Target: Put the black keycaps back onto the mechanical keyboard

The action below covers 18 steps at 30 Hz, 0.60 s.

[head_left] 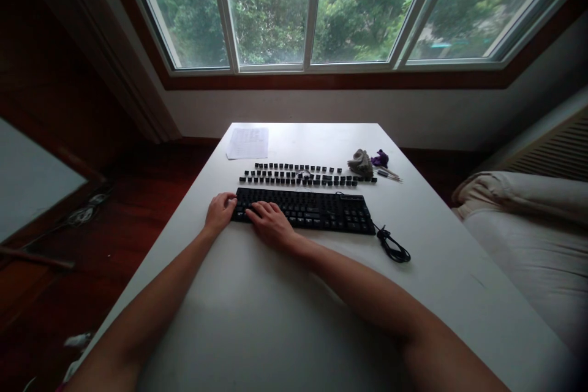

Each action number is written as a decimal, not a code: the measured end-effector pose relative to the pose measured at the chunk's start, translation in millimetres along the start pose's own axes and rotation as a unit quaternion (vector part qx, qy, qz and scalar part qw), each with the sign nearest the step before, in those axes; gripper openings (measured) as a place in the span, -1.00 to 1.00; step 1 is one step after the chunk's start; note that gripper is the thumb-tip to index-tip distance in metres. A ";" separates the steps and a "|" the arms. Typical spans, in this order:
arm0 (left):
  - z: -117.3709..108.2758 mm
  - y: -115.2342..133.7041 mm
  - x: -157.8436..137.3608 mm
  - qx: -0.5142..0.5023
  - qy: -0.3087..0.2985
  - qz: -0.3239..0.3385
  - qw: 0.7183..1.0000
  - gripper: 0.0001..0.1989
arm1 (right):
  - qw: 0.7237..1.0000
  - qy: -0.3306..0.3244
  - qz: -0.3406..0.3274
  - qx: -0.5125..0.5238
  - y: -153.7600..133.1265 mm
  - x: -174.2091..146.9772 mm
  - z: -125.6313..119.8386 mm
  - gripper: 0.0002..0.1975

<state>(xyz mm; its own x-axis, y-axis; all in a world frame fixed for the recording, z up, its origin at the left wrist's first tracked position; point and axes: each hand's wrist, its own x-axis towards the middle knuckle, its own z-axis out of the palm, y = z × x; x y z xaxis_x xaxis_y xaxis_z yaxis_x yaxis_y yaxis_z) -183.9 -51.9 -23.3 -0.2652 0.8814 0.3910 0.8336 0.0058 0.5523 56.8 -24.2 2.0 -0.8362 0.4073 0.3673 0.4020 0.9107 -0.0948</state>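
A black keyboard (331,213) lies flat on the white table, its long side facing me. My left hand (221,213) grips the keyboard's left end, with the fingers bent at its edge. Over the left part of the keys rests my right hand (272,222), fingers reaching forward and somewhat apart; whether a small key sits under the fingertips cannot be made out. Loose black keycaps (287,181) stand in several rows just behind the keyboard. The keyboard's bundled black cable (394,247) lies by its right end.
A grey cloth (361,163), a purple cloth (380,158) and thin tools (390,176) lie at the table's back right. Sheets of paper (248,143) rest at the back left. Beyond the white table (257,318) are a window and, on the right, a pale padded seat (523,245).
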 end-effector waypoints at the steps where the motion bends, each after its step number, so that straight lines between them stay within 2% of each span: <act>1: -0.1 -1.8 0.8 -0.002 -0.001 -0.003 1.000 -0.74 | 1.000 -0.010 -0.015 0.001 4.8 -3.2 -0.4 -0.51; 4: 1.8 -7.4 3.8 -0.005 0.002 -0.012 1.000 -0.74 | 0.999 -0.034 -0.011 -0.001 16.3 -11.4 -1.2 -0.43; 9: 10.8 -13.3 17.4 -0.020 0.012 -0.053 0.998 -0.74 | 0.999 -0.036 0.009 -0.009 25.9 -19.6 -0.5 -0.44; 13: 17.2 -14.4 38.1 -0.004 0.021 -0.089 0.996 -0.76 | 1.000 -0.029 -0.003 0.009 33.6 -23.8 -0.1 -0.46; 18: 27.7 -19.3 67.7 0.041 0.034 -0.091 0.994 -0.71 | 0.999 -0.025 -0.009 0.029 43.6 -22.9 1.5 -0.45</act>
<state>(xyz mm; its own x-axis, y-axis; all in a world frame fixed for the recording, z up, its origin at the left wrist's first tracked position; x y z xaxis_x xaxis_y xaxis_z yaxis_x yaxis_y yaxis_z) -204.5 20.7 -27.9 -0.4454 0.8279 0.3409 0.8046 0.2032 0.5579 92.9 6.3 -11.9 -0.8613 0.3929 0.3221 0.3662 0.9195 -0.1427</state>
